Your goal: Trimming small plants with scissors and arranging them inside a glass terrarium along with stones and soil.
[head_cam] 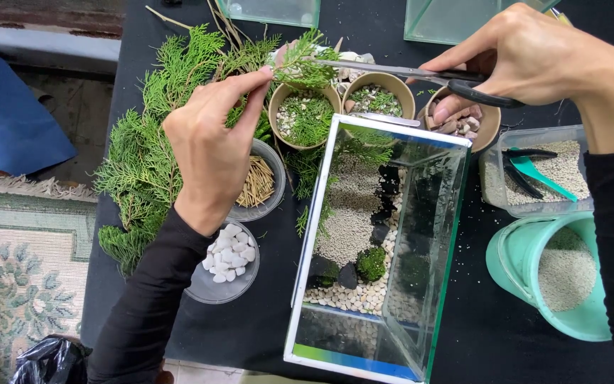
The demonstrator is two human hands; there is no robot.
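My left hand (211,142) pinches a small green conifer sprig (300,62) and holds it above a brown paper cup (305,114) filled with green clippings. My right hand (534,60) grips black-handled scissors (406,72), their blades reaching left to the sprig. Below both hands stands a rectangular glass tank (378,249) with sand, white pebbles, dark stones and small moss balls inside.
A heap of conifer branches (151,149) lies at left. Near it sit a dish of dry sticks (259,183) and a dish of white pebbles (227,259). Cups of gravel (378,96) and stones (463,122), a clear tub of sand with tools (545,171) and a green bucket (556,274) stand at right.
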